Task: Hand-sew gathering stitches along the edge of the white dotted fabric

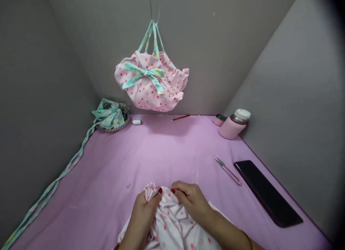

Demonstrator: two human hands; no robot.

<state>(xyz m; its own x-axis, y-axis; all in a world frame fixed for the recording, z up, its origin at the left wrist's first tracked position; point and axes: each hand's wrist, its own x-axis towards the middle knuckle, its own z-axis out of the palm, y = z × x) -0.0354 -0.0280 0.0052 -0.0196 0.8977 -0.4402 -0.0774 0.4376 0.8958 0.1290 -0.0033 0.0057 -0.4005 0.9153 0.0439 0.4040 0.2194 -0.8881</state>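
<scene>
A piece of pink fabric with red dots (172,221) lies bunched at the near edge of the pink-covered table (151,153). My left hand (144,208) pinches a gathered, ruffled bit of the fabric at its top. My right hand (192,199) grips the same fabric just to the right, fingertips close to the left hand's. A thin white thread (194,176) runs up from the fabric onto the table beyond my hands.
A finished pink dotted bag with a teal bow (151,81) hangs on the back wall. Thread snips (228,171) and a black phone (266,192) lie at right. A pink bottle (234,125), teal fabric in a dish (110,117), a thread spool (137,122) and a long teal strap (54,185) sit farther off.
</scene>
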